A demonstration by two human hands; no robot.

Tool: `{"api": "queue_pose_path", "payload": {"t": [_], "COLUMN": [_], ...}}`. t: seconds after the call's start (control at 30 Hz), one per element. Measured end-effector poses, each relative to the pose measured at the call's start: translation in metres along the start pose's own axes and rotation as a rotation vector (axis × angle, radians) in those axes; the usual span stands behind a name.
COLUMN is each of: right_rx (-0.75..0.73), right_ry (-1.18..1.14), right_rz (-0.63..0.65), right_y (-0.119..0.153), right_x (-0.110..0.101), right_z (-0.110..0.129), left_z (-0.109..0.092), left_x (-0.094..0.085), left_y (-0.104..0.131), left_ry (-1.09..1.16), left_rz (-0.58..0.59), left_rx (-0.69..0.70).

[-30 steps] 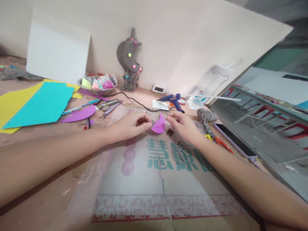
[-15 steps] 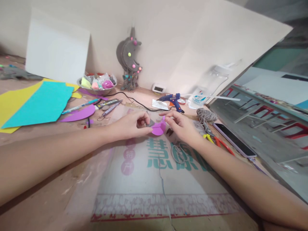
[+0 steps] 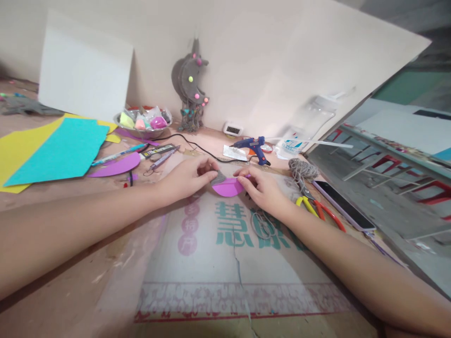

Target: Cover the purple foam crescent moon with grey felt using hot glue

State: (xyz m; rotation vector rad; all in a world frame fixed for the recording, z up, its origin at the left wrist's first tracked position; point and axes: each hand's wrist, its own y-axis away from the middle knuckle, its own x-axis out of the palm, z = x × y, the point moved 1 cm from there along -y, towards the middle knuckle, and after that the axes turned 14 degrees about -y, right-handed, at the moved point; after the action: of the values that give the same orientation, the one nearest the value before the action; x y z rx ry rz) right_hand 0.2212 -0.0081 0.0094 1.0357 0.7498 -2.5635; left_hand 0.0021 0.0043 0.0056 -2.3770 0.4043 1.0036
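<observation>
My left hand [image 3: 197,176] pinches a small grey pointed piece [image 3: 219,178] between thumb and fingers. Against it lies a purple rounded piece of felt or foam sheet [image 3: 228,188], whose right end is gripped by my right hand [image 3: 259,185]. The grey piece overlaps the purple one's upper left part; whether they are joined I cannot tell. Both hands are just above a printed sheet [image 3: 197,272] on the table. A loop of grey cord [image 3: 262,225] lies below my right hand.
A blue glue gun [image 3: 259,149] stands behind the hands. On the right are a ball of grey twine [image 3: 302,169], scissors [image 3: 326,213] and a phone [image 3: 343,205]. Turquoise sheet [image 3: 58,152], a purple cut piece [image 3: 118,166] and a bowl [image 3: 141,131] of colourful packets lie left.
The purple piece has turned and is flatter, with more of it showing. My right thumb and fingers have closed on its right end; my left hand is slightly higher.
</observation>
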Motion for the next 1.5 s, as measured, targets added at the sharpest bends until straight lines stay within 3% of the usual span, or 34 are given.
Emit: {"api": "queue_pose_path", "payload": {"t": [0.13,0.73,0.9,1.07,1.3,1.37,1.5], "right_rx": [-0.054,0.09,0.173,0.22,0.367,0.32,-0.008], "right_ry": [-0.012,-0.022,-0.184,-0.217,-0.474,-0.387,-0.04], "right_rz": [-0.017,-0.165,-0.206,-0.274,-0.312,-0.319,-0.294], "right_y": [-0.001,-0.006,-0.009,-0.011,-0.009,-0.01,-0.01], "right_x": [0.0,-0.01,-0.013,-0.016,-0.016,-0.017,-0.016], "right_z": [-0.004,-0.017,-0.028,-0.031,-0.03,-0.032,-0.022], "left_z": [0.001,0.002,0.003,0.002,0.0,-0.001,0.001], "left_x": [-0.001,0.002,0.001,0.002,0.002,0.002,0.002], "left_y": [-0.001,-0.001,-0.002,-0.003,-0.002,-0.002,-0.002], "left_ry": [-0.033,0.125,0.19,0.29,0.358,0.362,0.283], "left_rz": [-0.03,0.093,0.088,0.168,0.233,0.228,0.158], "left_rx": [-0.011,-0.008,-0.027,-0.07,-0.058,-0.065,-0.052]}}
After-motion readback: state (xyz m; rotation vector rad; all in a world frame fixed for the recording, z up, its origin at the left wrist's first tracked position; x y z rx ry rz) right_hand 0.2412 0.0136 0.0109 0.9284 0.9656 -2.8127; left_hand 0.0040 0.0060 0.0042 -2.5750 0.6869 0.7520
